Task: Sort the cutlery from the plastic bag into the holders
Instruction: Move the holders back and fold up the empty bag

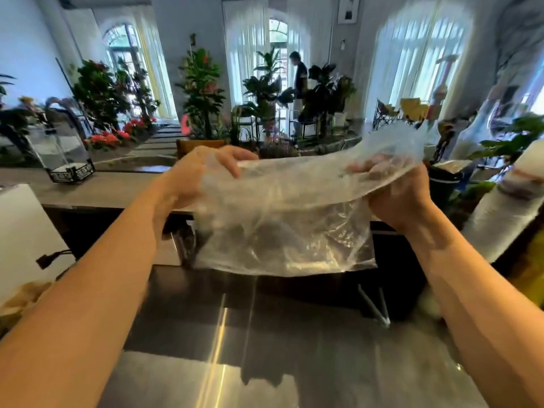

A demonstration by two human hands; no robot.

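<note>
The steel counter (265,363) is filling the lower half of the head view, and nothing is lying on the stretch of it that is showing. Above it one clear plastic bag (282,225) is hanging in the air, its long axis running from nine o'clock to three o'clock, its mouth edge uppermost and its closed bottom sagging toward six o'clock.

Two hands are sharing the mouth edge. The left hand (191,178) is gripping at the nine o'clock end, fingers curled over the rim and closed on the film. The right hand (394,192) is pinching the three o'clock end, its fingertips (371,169) showing through the plastic, so they are reaching inside or behind the rim; which, I cannot tell. Both hands are sitting equally near the opening, so either could be dipping in next while the other keeps holding.

The cutlery itself is not clearly showing. Dark blurred shapes are sitting low in the bag, toward six o'clock from both grips, and they may be pieces inside or things behind the film; counting them is not possible. The holders are not identifiable either: one black wire basket (70,172) is standing on the far ledge at ten o'clock, well apart from the bag, but its role is unclear.

By my reading, the sorting is at its opening step, with the mouth being spread.
</note>
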